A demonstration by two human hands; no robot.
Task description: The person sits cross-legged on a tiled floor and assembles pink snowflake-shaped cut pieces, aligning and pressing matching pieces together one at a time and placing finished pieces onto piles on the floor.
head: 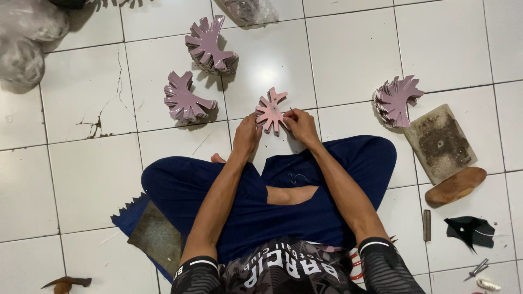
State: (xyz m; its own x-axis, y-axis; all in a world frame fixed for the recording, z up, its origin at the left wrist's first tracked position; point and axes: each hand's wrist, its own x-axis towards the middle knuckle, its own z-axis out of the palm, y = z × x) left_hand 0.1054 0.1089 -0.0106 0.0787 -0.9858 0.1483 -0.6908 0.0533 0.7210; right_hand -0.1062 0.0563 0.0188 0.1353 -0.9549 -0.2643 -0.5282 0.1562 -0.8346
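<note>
Both the left hand (247, 134) and right hand (299, 125) pinch a pink cutout (271, 111); stacks (185, 100) lie left of it

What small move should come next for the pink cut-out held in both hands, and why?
Probably lay the pink cut-out onto one of the fanned stacks: the left hand and right hand pinch it above the tile floor, and like pieces are piled around.

Two clear plastic bags (24, 41) sit bunched on the white tiled floor (348, 49) at top left; a third clear bag (248, 10) lies at the top edge. No labels, signs or screens show.
</note>
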